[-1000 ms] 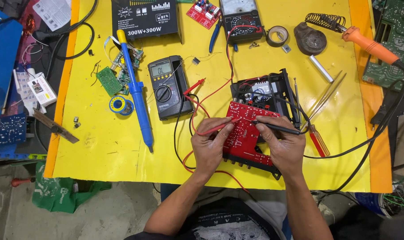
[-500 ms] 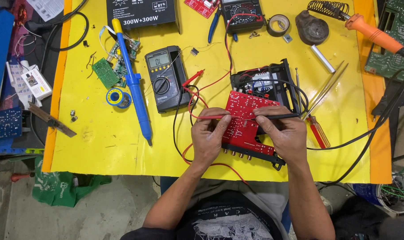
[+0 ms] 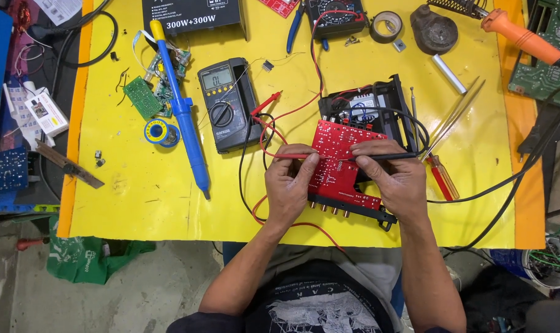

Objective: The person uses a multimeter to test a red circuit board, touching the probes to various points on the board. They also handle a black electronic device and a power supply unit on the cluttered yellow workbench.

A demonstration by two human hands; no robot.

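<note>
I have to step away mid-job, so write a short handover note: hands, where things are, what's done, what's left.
Left hand holds the red probe on the red circuit board.
Right hand holds the black probe on the same board.
The board lies tilted over its black chassis on the yellow mat; the multimeter is to the left, display lit.
Done: board lifted out, both probes placed.
Left: reading not legible; chassis open.

one red circuit board (image 3: 341,163), two probes (image 3: 292,155), two multimeters (image 3: 227,103), two hands (image 3: 290,188)
</note>
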